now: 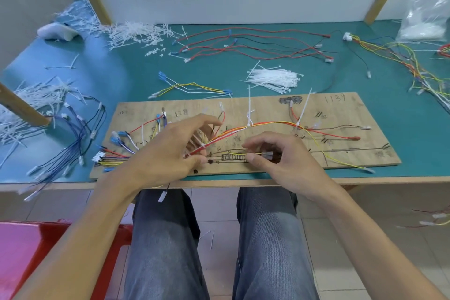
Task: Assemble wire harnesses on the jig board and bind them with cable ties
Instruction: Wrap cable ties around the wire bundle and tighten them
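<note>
The green bench top (414,134) fills most of the view. The plywood jig board (345,117) lies flat along its near edge right in front of the person, with pen marks all over it and "1139" scrawled at the far right corner. Below the bench edge are the person's knees in grey-blue jeans (267,239), with a red plastic item (29,251) at the near left. Far left there's a big heap of snipped tie tails (136,32), and far right a clear bag (423,24) with white stuff in it, can't tell what exactly. Loose red and black wires (255,44) sprawl across the far middle, a tangle of yellow-green wires (401,56) runs down the right side, and blue wires (80,134) hang off the near left edge. A bundle of white cable ties (275,78) sits just beyond the board. On the board itself the harness (267,123) of red and yellow wires arcs from left to right, with two cable ties (249,107) already looped round it, tails sticking up. The left hand (168,151) is at the left-middle of the board, thumb and curled fingers pinching the harness where the wires come together. The right hand (285,156) is just to the right of it at the board's near edge, thumb and forefinger clamped on a small clear connector (266,154) at the end of a yellow wire (233,153) that runs between the two hands
</note>
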